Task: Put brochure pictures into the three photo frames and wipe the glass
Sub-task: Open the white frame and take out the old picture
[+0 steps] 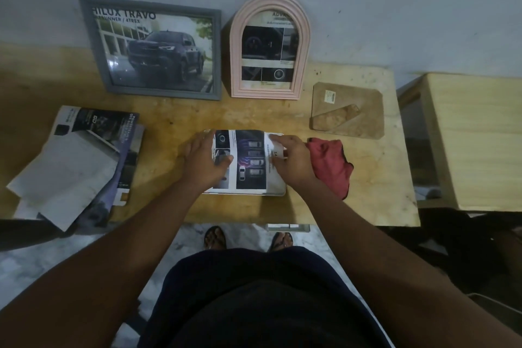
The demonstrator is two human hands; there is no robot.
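A cut brochure page [251, 161] showing rows of cars lies in the white frame [278, 192], flat on the wooden table [169, 110] at the near middle. The left hand [204, 159] rests spread on the page's left part, fingers nearly straight and thumb pressing. The right hand [293, 162] has bent fingers on the page's right edge; whether it pinches or only presses I cannot tell. At 3 o'clock, touching that hand, lies a red cloth [329, 164]. At 2 o'clock lies a backing board [364, 104]. At 12 o'clock a pink arched frame [236, 51] holds a page. At 11 a grey frame [216, 51] holds a truck picture. At 9 lie loose brochures [84, 155].
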